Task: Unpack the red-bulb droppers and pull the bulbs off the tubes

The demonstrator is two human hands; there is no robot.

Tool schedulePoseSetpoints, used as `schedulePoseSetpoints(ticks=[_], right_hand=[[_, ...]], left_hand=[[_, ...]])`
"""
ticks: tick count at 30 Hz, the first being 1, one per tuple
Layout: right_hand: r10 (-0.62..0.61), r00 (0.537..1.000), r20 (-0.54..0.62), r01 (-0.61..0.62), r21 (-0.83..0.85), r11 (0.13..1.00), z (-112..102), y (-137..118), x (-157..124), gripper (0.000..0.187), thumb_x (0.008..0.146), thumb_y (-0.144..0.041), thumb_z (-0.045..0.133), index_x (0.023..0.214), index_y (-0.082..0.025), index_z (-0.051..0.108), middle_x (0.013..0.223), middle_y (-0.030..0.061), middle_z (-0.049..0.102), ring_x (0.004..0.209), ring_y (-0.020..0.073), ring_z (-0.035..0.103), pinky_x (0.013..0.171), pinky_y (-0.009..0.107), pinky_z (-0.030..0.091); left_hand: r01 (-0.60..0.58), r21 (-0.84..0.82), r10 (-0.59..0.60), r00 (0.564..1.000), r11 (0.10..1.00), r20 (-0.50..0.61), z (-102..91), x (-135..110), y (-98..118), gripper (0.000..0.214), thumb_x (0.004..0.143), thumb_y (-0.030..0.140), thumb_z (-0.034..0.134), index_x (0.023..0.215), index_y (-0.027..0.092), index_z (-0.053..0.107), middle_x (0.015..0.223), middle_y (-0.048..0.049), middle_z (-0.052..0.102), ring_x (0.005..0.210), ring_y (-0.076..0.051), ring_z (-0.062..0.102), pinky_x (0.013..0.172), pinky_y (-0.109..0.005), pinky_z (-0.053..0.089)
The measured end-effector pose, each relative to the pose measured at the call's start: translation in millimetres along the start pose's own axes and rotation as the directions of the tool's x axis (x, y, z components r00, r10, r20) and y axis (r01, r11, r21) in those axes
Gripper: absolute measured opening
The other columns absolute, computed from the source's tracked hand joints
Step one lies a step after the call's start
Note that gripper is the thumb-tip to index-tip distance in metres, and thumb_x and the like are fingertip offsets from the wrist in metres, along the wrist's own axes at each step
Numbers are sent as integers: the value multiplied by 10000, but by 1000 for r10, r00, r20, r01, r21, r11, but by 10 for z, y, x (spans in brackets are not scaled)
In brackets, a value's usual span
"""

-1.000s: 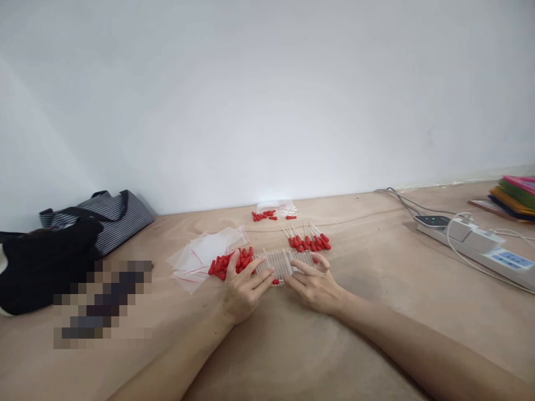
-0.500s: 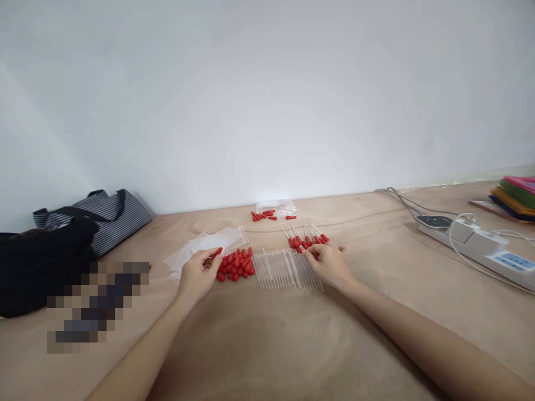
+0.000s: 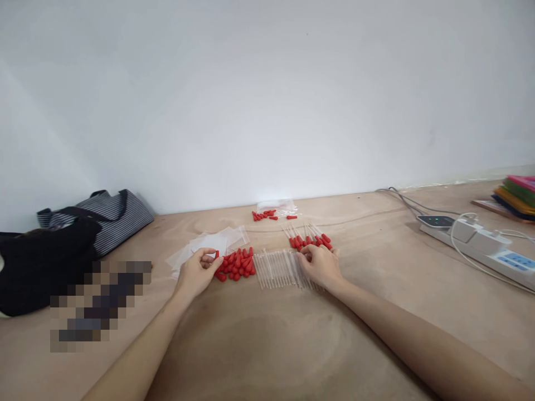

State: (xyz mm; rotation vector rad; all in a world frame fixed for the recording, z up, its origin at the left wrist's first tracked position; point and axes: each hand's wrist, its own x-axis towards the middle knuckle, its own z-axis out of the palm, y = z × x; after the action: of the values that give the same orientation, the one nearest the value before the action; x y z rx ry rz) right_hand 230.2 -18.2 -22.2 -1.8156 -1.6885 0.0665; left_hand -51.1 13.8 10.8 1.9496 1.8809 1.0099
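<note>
My left hand (image 3: 195,273) rests at the left edge of a pile of small red rubber caps (image 3: 237,265) and pinches one red cap between thumb and fingers. My right hand (image 3: 320,266) lies curled on the right end of a row of clear thin tubes (image 3: 278,268), its fingertips closed on one tube. Behind that hand lies a cluster of tubes fitted with red caps (image 3: 309,239). A stack of clear zip bags (image 3: 209,245) sits behind my left hand.
A striped tote (image 3: 109,214) and a black bag (image 3: 42,262) lie at the left. A power strip (image 3: 485,245) with cables is at the right, with coloured folders (image 3: 516,195) beyond it. A small bag with red caps (image 3: 273,210) sits near the wall.
Both hands left the middle of the tube row and moved apart. The left went to the red caps and picked one up; the right shifted to the row's right end and closed on a tube.
</note>
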Motion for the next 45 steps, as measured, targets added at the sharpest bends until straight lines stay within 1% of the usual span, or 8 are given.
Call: schedulePoseSetpoints(ticks=[5,14,19,25,30,33,40,45], right_hand=[[37,998,-52,-33,62,997,-17,95,63,206,787,-322,465,738,-227,641,702,15,664,788,203,539,691,325,233],[145,984,-103,-145,14,989,-87,341,241,254,787,-355,421,779,-217,634,707,18,645,786,195,518,747,354,205],[130,991,-18,-131,-72,989,-149,359,392,235,768,-352,435,785,-238,640,807,24,644,865,202,502,759,356,214],[233,971,54,-218,-200,955,-237,315,521,261,732,-399,476,698,-196,636,751,69,637,803,230,536,768,400,246],[234,960,156,-187,-268,945,-304,290,500,321,697,-481,501,617,-191,616,690,66,624,757,236,545,778,432,257],[215,950,225,-138,-315,939,-284,258,466,310,681,-487,521,628,-197,619,699,65,627,796,245,544,783,430,266],[211,948,237,-120,-346,931,-234,228,427,216,698,-346,515,591,-187,615,662,72,619,799,246,553,781,424,278],[208,943,261,-110,-343,933,-275,218,394,239,666,-391,539,569,-180,590,659,71,621,751,248,564,786,441,280]], left_hand=[[-149,101,144,988,984,57,43,-50,39,354,654,450,517,866,174,579,679,-6,607,578,-144,563,573,-258,461],[-187,229,193,981,955,-1,-65,-15,44,325,659,438,496,810,175,612,686,-18,607,538,-142,532,542,-257,432],[-234,255,259,964,938,-68,-57,-40,61,265,692,398,478,765,190,625,704,-17,612,547,-139,526,549,-246,424],[-383,278,418,905,881,-81,79,-177,124,227,778,341,446,785,200,624,778,-21,606,668,-146,560,612,-244,437],[-625,232,645,764,745,-15,280,-347,261,190,810,269,448,768,191,616,738,-26,592,708,-151,559,664,-272,447],[-687,219,700,714,693,25,352,-402,306,176,810,242,453,755,190,612,725,-25,585,687,-144,552,653,-275,450],[-694,210,705,708,688,33,359,-409,289,170,812,232,454,753,195,609,722,-20,583,673,-136,549,639,-267,452],[-687,199,693,720,699,49,362,-412,284,165,810,228,459,755,191,611,731,-21,587,679,-139,553,650,-272,455]])
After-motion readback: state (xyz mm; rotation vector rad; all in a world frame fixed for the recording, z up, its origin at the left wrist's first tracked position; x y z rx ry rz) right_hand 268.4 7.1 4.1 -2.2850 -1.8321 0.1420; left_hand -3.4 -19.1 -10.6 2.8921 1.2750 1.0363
